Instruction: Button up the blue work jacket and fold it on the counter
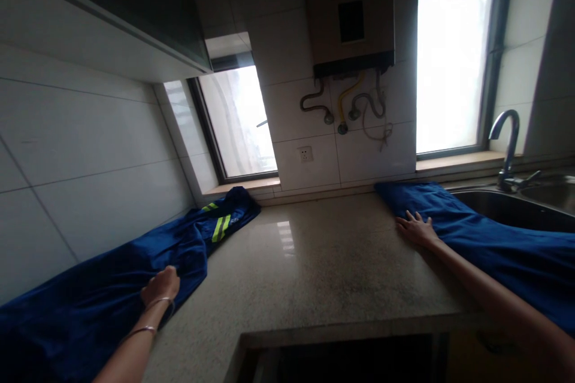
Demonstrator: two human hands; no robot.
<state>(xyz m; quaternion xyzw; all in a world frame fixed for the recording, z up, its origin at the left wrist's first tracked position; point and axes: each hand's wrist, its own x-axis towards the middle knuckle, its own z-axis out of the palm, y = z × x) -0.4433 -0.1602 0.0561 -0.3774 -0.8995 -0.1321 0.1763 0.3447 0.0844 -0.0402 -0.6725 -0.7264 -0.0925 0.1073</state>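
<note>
On the left of the counter lies a dark blue work jacket [144, 257], crumpled along the wall, with yellow-green and grey reflective stripes on one part. My left hand [162, 285], with bangles at the wrist, is closed in a fist on its cloth; the fingertips are hidden. A second blue garment [476, 239] is spread over the counter's right side, partly along the sink edge. My right hand [417, 230] rests flat with fingers apart at the near-left edge of this garment, partly on the counter.
A stone countertop [309, 269] runs between the garments, with a dark opening in its front below. At right are a sink [498, 206] and a curved faucet [510, 143]. A water heater [353, 12] with hoses hangs above; an upper cabinet [117, 6] overhangs the left.
</note>
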